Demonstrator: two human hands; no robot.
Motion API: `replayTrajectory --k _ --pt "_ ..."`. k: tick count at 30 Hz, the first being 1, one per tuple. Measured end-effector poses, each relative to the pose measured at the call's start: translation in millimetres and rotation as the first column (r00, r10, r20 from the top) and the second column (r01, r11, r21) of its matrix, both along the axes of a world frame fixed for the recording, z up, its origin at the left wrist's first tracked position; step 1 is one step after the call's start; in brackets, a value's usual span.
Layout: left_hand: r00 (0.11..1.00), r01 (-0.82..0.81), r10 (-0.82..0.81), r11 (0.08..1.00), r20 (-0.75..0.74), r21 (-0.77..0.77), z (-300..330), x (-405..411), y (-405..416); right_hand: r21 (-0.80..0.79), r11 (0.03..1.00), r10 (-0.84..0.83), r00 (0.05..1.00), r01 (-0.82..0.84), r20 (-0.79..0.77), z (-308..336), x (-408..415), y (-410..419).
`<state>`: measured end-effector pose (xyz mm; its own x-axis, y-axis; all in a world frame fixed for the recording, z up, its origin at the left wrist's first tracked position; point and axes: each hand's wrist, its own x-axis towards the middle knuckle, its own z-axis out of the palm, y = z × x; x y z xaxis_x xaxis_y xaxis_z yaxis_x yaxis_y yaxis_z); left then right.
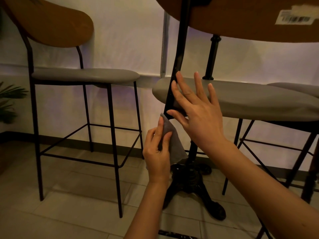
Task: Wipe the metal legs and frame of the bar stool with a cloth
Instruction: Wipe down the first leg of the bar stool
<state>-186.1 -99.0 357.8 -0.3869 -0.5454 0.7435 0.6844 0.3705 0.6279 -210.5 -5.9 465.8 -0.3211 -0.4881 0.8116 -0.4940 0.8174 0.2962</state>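
Note:
The near bar stool has a grey padded seat [250,99] and a black metal back upright [179,54] that runs down past the seat's left edge. My left hand [158,152] grips a folded grey cloth [174,144] and holds its tip against the lower end of that upright, just under the seat. My right hand [198,114] lies with straight, spread fingers against the upright and the seat's side. The stool's thin black legs [231,157] show below at the right.
A second bar stool [84,76] with a brown backrest stands at the left. A black cast table base [193,183] sits on the tiled floor behind my hands, under a wooden tabletop [250,18]. A plant [8,100] is at the far left.

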Motion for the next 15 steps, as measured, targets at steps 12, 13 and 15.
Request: replayTrajectory --k 12,13,15 --pt "0.996 -0.086 0.085 0.995 0.027 0.045 -17.7 8.1 10.0 -0.013 1.0 -0.006 1.0 0.006 -0.026 -1.7 -1.5 -1.2" --pt "0.996 -0.093 0.092 0.995 0.021 0.039 -12.8 7.6 10.4 -0.015 1.0 -0.007 1.0 0.006 -0.029 -1.9 -1.5 -1.1" --pt "0.994 -0.112 0.111 0.993 0.013 0.026 -4.0 4.6 10.5 -0.018 1.0 -0.007 0.999 0.006 -0.037 -2.0 -2.1 -1.1"
